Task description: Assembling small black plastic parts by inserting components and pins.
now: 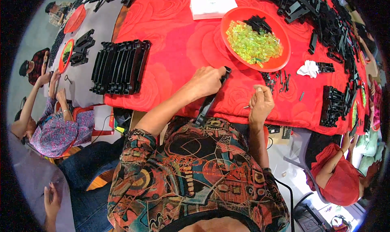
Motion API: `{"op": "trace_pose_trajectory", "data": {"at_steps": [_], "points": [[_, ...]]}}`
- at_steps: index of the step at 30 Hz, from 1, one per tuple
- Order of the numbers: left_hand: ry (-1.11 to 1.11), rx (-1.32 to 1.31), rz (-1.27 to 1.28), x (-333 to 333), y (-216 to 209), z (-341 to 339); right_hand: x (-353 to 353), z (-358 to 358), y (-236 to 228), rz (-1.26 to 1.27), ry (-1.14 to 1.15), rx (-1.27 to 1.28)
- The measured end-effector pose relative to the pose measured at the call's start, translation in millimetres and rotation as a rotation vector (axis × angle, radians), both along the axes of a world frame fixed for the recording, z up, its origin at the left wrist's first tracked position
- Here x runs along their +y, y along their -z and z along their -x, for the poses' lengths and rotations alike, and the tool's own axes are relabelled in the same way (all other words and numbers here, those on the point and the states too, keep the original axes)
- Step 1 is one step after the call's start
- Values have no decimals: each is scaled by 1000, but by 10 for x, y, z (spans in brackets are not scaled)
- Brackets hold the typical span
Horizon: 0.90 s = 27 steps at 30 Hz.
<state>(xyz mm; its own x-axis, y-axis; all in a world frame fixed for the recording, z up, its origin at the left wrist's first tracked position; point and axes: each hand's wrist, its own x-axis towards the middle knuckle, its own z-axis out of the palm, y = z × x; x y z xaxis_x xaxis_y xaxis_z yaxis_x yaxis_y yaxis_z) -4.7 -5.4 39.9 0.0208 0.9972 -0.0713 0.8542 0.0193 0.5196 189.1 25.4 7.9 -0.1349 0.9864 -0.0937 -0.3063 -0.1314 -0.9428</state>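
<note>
My left hand (207, 81) grips a long black plastic strip (209, 102) that runs from the red tablecloth down toward my body. My right hand (261, 102) is closed, its fingertips pinched together on something too small to make out, just right of the strip. Ahead of both hands stands a red plate (280, 37) with several yellow-green clear pieces (252, 44) and a few small black parts (258, 24). Small black pins (279, 80) lie loose on the cloth beside my right hand.
A row of stacked black strips (120, 67) lies at the left of the red table (174, 37). A white box (213, 6) sits at the back, a crumpled tissue (308, 68) right. Black parts pile along the far right edge (325, 20). Other people work left and lower right.
</note>
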Motion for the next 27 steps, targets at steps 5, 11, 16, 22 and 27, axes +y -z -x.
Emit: {"op": "trace_pose_trajectory", "data": {"at_steps": [5,11,16,22,27], "points": [[-397,-43,-110,-80,85,182,-3,-1,-10,14,-19,-82],[-623,-17,-275,5,327,234,-85,60,-26,-156,-220,-443],[-514,63,-253,-29,360,330,-134,91,-156,-335,-403,-935],[8,278,-503,-80,202,621,-234,149,-144,-511,-514,-1106],[204,358,-470,14,364,642,-223,64,-76,-382,-296,-705]]}}
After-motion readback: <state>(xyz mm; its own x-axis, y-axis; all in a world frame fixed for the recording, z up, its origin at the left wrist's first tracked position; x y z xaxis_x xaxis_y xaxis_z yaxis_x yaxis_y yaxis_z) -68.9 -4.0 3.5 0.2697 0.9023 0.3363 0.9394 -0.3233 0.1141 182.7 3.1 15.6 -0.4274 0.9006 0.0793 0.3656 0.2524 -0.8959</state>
